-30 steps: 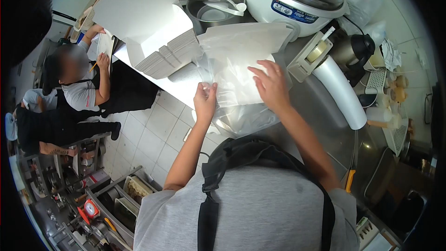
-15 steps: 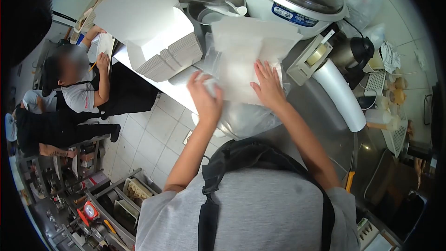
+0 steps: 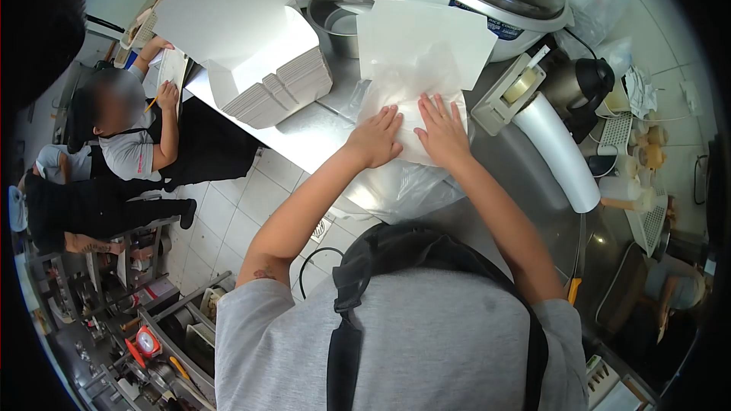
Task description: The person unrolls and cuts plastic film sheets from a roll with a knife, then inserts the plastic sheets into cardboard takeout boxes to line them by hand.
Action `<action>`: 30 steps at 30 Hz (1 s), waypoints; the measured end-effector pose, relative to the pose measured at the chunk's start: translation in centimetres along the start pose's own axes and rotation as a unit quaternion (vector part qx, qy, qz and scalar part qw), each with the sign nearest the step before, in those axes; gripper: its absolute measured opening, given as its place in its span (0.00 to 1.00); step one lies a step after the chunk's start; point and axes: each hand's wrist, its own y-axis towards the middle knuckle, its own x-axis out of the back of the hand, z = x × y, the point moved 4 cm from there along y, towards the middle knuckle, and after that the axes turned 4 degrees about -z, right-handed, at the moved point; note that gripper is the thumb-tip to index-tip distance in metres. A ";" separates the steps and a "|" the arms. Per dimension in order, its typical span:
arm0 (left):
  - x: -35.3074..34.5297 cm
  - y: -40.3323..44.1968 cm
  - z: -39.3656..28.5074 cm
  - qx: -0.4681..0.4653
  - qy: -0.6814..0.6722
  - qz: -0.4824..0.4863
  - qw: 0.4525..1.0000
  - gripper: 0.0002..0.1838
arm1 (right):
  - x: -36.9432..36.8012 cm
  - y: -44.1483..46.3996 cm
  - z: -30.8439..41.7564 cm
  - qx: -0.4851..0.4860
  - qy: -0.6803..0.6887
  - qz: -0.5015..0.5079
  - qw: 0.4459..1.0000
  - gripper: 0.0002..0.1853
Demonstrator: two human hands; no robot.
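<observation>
A sheet of thin whitish paper [image 3: 397, 91] lies in front of me, in what looks like an open white carton whose raised flap [image 3: 422, 34] stands behind it. My left hand [image 3: 376, 137] presses on the paper's left part, palm down with the fingers stretched out. Beside it, my right hand [image 3: 444, 133] rests flat on the right part, fingers spread a little. Neither hand grips anything. Under the near side, a clear plastic bag [image 3: 403, 194] is bunched up. The carton's walls are mostly hidden by paper and hands.
Left stands a stack of nested white cartons [image 3: 278, 95]. Behind are a metal pot [image 3: 343, 42] and a rice cooker [image 3: 495, 0]. On the right are a tape dispenser [image 3: 506, 99], a plastic roll [image 3: 560, 156] and a kettle [image 3: 582, 80]. A co-worker [image 3: 129, 152] writes at far left.
My left hand has come down rightward onto the paper. The white flap now stands higher and clear of the paper, and a white spoon by the pot is no longer visible.
</observation>
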 end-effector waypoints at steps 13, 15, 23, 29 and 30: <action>1.3 1.9 -1.4 0.106 0.114 0.033 0.987 0.34 | -0.5 -1.3 -1.0 -0.043 -0.065 0.053 0.996 0.34; 1.4 1.7 -2.2 0.113 0.165 -0.039 0.979 0.33 | 0.4 -2.1 -1.4 -0.027 -0.049 0.018 0.998 0.34; 8.6 0.0 -3.2 -0.011 -0.014 -0.350 0.937 0.28 | 9.6 0.0 -1.3 -0.068 0.222 -0.277 0.932 0.24; 10.8 2.5 -2.6 -0.144 0.184 -0.371 0.899 0.36 | 6.7 1.7 -3.8 0.005 0.193 -0.211 0.958 0.07; 10.7 2.8 -2.0 -0.136 0.187 -0.335 0.913 0.34 | 7.3 0.7 -3.6 0.033 0.208 -0.225 0.952 0.05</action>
